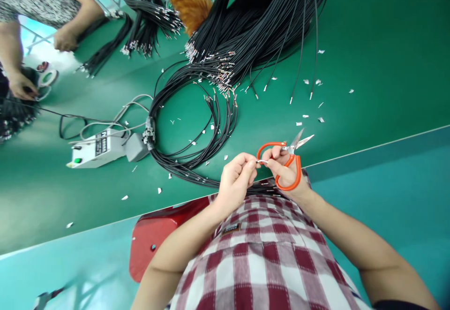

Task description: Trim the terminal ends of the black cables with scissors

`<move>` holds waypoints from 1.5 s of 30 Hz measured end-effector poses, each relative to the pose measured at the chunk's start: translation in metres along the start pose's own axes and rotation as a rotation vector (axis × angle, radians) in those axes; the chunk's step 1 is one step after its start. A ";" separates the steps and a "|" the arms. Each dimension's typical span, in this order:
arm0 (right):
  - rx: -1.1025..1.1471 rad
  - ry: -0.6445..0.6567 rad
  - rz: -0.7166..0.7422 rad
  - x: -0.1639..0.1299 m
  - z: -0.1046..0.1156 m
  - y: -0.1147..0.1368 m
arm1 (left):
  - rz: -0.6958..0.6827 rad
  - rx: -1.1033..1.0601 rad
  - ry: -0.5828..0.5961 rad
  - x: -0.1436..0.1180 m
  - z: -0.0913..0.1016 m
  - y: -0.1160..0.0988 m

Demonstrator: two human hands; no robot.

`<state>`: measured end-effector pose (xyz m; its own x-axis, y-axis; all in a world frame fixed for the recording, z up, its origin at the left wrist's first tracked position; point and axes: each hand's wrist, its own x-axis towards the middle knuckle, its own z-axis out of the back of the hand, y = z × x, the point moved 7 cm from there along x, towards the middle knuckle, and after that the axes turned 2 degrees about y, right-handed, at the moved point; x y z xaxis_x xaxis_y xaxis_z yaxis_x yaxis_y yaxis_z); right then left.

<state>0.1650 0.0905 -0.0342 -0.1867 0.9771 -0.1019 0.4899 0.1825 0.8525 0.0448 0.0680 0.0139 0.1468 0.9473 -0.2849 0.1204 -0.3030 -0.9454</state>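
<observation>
Pinched between the fingertips of my left hand (238, 178) is the end of a black cable, its pale stripped tip (262, 161) pointing toward my right hand (286, 171). My right hand carries orange-handled scissors (298, 171), blades parted and aimed away from me, while its thumb and finger touch the pale tip. A looped bundle of black cables (183, 171) lies left of my hands, and some of its ends run beneath them along the table edge. Which cable the tip belongs to is hidden by my fingers.
A large pile of black cables (267, 24) lies beyond my hands, beside a brown fluffy thing (188, 1). Left are a white box with a green button (100, 149) and grey leads. White scraps (321, 119) dot the green table. A co-worker's hands (23, 85) handle things far left; a red stool (151, 244) is below.
</observation>
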 end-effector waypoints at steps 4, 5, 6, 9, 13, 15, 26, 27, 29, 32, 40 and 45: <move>-0.007 0.003 0.005 0.000 0.001 -0.001 | -0.036 0.029 -0.013 -0.001 0.003 0.000; -0.010 0.009 0.006 0.000 0.002 0.001 | -0.059 0.055 -0.020 -0.001 0.003 -0.001; -0.015 0.019 0.011 0.000 0.003 0.003 | -0.084 0.085 -0.024 -0.002 0.004 -0.002; -0.041 0.055 0.021 -0.002 0.004 0.010 | -0.134 0.159 -0.022 -0.004 0.004 -0.004; -0.061 0.069 0.022 -0.004 0.002 0.010 | -0.105 0.115 0.007 -0.003 0.000 -0.004; -0.043 0.074 0.020 -0.005 0.000 0.007 | -0.081 0.064 0.032 -0.002 -0.002 -0.002; -0.849 0.586 0.180 -0.004 0.005 0.063 | -0.407 0.391 0.142 -0.019 0.001 -0.031; -0.947 0.629 0.208 -0.005 0.003 0.066 | -0.421 0.393 0.151 -0.020 0.001 -0.031; -1.058 0.680 0.272 -0.009 -0.001 0.070 | -0.435 0.390 0.165 -0.021 0.000 -0.030; -1.084 0.728 0.322 -0.013 -0.006 0.067 | -0.427 0.378 0.175 -0.022 0.000 -0.025; -1.060 0.781 0.327 -0.019 -0.008 0.057 | -0.425 0.369 0.216 -0.027 -0.001 -0.018; -1.080 0.769 0.402 -0.020 -0.009 0.054 | -0.451 0.385 0.203 -0.029 -0.002 -0.018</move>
<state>0.1874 0.0794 0.0181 -0.7819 0.5724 0.2470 -0.2081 -0.6132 0.7620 0.0399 0.0458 0.0395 0.3520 0.9230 0.1556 -0.1430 0.2173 -0.9656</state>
